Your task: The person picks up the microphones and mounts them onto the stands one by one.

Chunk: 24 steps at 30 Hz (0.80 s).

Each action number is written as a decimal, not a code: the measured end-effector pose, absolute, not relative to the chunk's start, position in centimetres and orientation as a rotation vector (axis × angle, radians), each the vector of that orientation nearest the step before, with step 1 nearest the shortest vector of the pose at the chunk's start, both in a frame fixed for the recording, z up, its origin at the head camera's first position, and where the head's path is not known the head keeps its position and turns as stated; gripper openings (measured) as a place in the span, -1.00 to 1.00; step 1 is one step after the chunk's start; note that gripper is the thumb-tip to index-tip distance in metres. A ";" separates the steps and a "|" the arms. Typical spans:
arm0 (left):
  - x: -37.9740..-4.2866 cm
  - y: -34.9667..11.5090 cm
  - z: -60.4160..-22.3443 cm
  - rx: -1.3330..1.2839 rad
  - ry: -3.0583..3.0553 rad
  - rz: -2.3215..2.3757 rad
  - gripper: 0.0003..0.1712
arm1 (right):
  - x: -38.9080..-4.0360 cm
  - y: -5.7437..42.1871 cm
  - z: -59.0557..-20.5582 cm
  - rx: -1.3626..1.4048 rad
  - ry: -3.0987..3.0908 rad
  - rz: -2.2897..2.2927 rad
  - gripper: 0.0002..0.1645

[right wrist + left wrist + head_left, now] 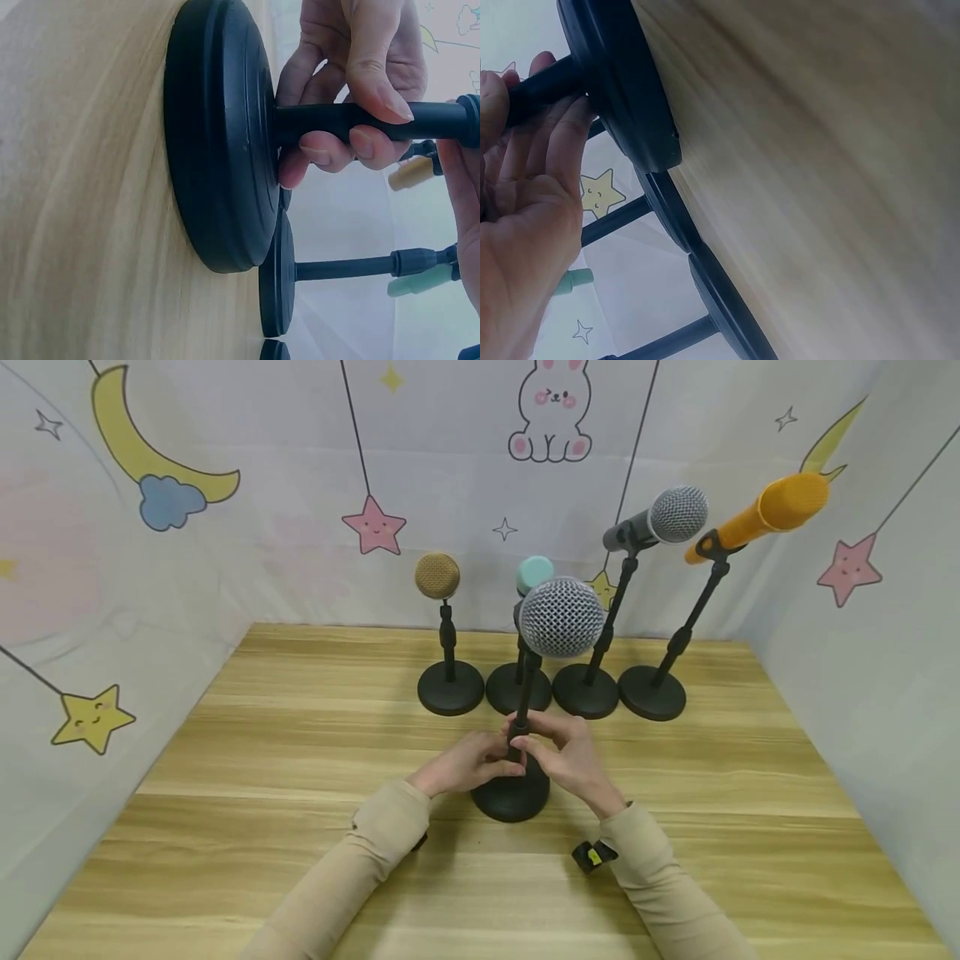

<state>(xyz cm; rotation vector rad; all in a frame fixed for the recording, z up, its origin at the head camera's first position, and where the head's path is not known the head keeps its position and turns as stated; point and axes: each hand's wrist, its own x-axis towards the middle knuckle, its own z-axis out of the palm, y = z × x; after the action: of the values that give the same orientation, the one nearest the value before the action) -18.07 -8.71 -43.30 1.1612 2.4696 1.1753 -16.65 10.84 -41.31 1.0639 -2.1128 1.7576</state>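
Observation:
In front of me on the table stands a microphone stand (511,797) with a round black base and a thin black pole. A microphone with a silver mesh head (562,617) sits on top, facing me. My left hand (480,762) grips the pole low down, just above the base; in the right wrist view its thumb and fingers close round the pole (330,122). Higher up, my right hand (562,753) holds the pole at its thicker collar, thumb in front and fingers behind. Only part of the right hand (463,217) shows at that view's edge.
Behind stands a row of microphones on round black bases: gold (437,576), mint green (535,574), grey with silver mesh (678,515) and orange (793,503). Their bases sit close together. Printed cloth (300,568) hangs along the wooden table's (247,735) back and sides.

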 end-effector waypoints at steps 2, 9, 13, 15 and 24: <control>-18.1 -8.7 -43.3 1.158 2.478 1.166 -0.85 | -16.6 10.8 -41.4 1.053 -2.104 1.746 -0.70; -18.0 -9.0 -43.1 1.144 2.490 1.145 -0.86 | -16.6 10.2 -41.3 1.063 -2.026 1.738 -0.69; -17.9 -9.1 -43.2 1.159 2.498 1.133 -0.86 | -16.9 10.5 -41.5 1.120 -2.017 1.812 -0.68; -17.9 -9.3 -43.3 1.171 2.491 1.133 -0.87 | -16.8 10.6 -41.5 1.127 -2.058 1.819 -0.65; -16.3 -12.6 -43.1 1.146 2.392 1.184 -0.87 | -16.3 11.1 -41.8 1.127 -2.311 1.655 -0.69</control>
<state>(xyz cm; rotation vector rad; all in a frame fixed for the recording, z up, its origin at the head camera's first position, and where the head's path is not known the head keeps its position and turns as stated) -16.26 -12.56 -43.13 1.1461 2.3925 1.1841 -16.33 11.13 -41.76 1.1274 -2.3114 1.6547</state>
